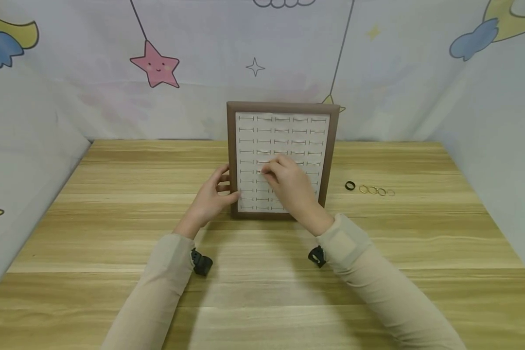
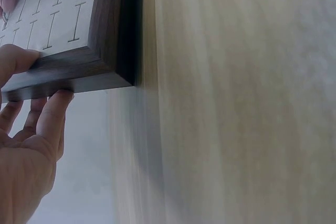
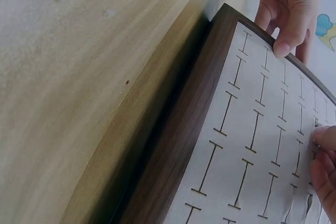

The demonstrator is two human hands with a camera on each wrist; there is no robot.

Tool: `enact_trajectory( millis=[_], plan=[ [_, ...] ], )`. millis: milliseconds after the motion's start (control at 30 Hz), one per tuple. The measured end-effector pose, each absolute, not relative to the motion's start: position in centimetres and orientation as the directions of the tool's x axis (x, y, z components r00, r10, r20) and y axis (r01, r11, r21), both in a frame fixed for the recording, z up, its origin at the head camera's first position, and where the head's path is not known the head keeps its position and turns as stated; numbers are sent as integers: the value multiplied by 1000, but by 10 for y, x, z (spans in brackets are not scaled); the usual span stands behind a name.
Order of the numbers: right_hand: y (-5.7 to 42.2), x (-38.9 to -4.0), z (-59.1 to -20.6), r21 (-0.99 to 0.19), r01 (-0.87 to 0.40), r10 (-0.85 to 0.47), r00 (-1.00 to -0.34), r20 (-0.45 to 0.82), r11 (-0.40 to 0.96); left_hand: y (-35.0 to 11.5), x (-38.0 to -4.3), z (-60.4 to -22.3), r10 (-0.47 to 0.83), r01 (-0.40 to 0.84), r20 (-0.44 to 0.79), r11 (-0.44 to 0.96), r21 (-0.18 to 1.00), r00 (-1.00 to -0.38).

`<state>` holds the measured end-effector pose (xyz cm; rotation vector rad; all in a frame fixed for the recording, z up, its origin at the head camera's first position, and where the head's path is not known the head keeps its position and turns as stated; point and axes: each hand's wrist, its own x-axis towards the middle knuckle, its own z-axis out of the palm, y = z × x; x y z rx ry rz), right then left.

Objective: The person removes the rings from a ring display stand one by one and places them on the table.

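Observation:
A ring display board (image 1: 233, 146) stands upright on the table, a brown wooden frame around a pale panel with rows of slots. My left hand (image 1: 207, 199) grips its left side, with the thumb on the front edge and the fingers behind the frame. Over the middle of the panel, my right hand (image 1: 293, 187) pinches a small metallic ring (image 2: 5, 18) at a slot in the second column from the left. Fingertips hide most of that ring. The right hand and forearm cover the lower right of the panel in the head view.
To the right of the board, a black ring (image 1: 350, 189) and several thin gold-coloured rings (image 1: 373, 193) lie in a row on the wooden table (image 1: 157, 165). A pale curtain (image 1: 201, 58) with stars and clouds hangs behind the table and along its sides.

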<state>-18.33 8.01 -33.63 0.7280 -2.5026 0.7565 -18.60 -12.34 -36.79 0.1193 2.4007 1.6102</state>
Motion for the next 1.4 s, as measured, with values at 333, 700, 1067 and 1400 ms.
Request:
enact_trajectory(
  millis=[333,700,1067,1400],
  plan=[
    [85,-184,-334,-490,-521,-312,-838,447,699,-122,-187,-368,204,-76,-168,395,916,-964],
    [98,-186,-316,-826,-263,-137,-965,225,498,-123,-187,-369,205,-73,-169,405,911,-964],
    [166,-199,-292,-976,-88,113,-987,113,201,-124,-187,-369,202,-74,-167,403,912,-965],
    [247,-203,-305,-1000,0,306,-952,3,10,-123,-187,-372,207,-59,-156,411,910,-966]
  ],
)
